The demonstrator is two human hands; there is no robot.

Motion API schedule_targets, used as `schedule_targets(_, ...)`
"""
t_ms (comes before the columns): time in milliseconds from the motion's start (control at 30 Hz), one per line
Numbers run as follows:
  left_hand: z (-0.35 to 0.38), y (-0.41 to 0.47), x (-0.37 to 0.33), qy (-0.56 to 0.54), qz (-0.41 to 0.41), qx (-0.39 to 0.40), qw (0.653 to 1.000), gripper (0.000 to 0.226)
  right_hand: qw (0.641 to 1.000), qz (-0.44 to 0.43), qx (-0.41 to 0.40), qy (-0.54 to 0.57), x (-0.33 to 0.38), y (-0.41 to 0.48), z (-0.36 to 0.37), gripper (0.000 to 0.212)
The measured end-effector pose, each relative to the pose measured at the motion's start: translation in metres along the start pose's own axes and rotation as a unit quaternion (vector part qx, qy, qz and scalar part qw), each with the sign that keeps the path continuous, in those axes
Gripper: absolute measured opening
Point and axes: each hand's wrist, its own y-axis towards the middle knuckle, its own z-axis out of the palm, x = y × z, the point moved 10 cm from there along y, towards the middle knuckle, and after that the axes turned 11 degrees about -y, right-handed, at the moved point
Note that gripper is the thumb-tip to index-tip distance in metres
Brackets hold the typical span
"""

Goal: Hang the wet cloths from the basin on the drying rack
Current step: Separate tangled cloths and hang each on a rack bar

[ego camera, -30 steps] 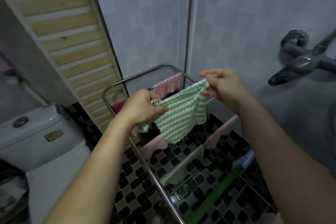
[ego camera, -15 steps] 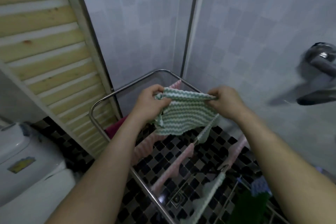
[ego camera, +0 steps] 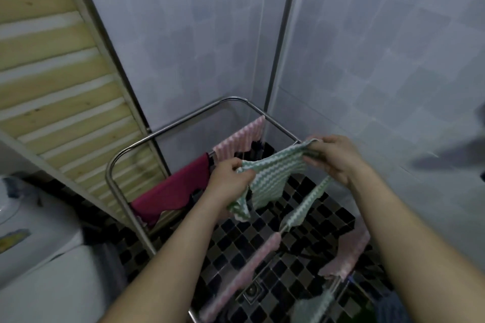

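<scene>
At the left, a maroon cloth (ego camera: 178,189) and a pink striped cloth (ego camera: 241,136) hang over the far rails of the steel drying rack (ego camera: 183,120), which stands in the tiled corner. At centre, the left hand (ego camera: 231,178) pinches one upper corner of the green-and-white cloth (ego camera: 273,181) and the right hand (ego camera: 338,157) pinches the opposite corner; the hands are apart, the cloth spread between them above the rails. Lower right, a second green cloth (ego camera: 307,207) and a pale pink cloth (ego camera: 351,252) drape over nearer rails above the checkered floor (ego camera: 328,220).
</scene>
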Motion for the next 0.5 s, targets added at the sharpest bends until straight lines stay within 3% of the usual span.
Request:
schedule_targets(67,-0.011,0.008,0.002,-0.016,-0.003,-0.041,0.999,0.024,1.000,-0.007,-0.018,-0.023,0.002,0.010,0.001,0.001)
schedule_targets(234,-0.028,0.024,0.007,-0.005,-0.015,-0.119,0.993,0.039,0.972,-0.081,-0.106,-0.194,0.022,0.043,0.014,0.010)
schedule_targets(300,-0.032,0.029,0.009,-0.017,-0.023,-0.137,0.990,0.035,0.958,-0.115,-0.100,-0.245,0.032,0.052,0.029,0.028)
schedule_targets(367,-0.036,0.031,0.010,-0.018,-0.035,-0.156,0.987,0.015,0.943,-0.147,-0.061,-0.294,0.034,0.058,0.048,0.052)
schedule_targets(434,-0.043,0.031,0.006,0.061,-0.026,-0.176,0.982,0.015,0.921,-0.177,-0.062,-0.342,0.033,0.061,0.053,0.062)
schedule_targets(500,-0.039,0.025,-0.006,0.169,0.016,-0.162,0.972,0.012,0.906,-0.174,-0.115,-0.367,0.029,0.057,0.035,0.056)
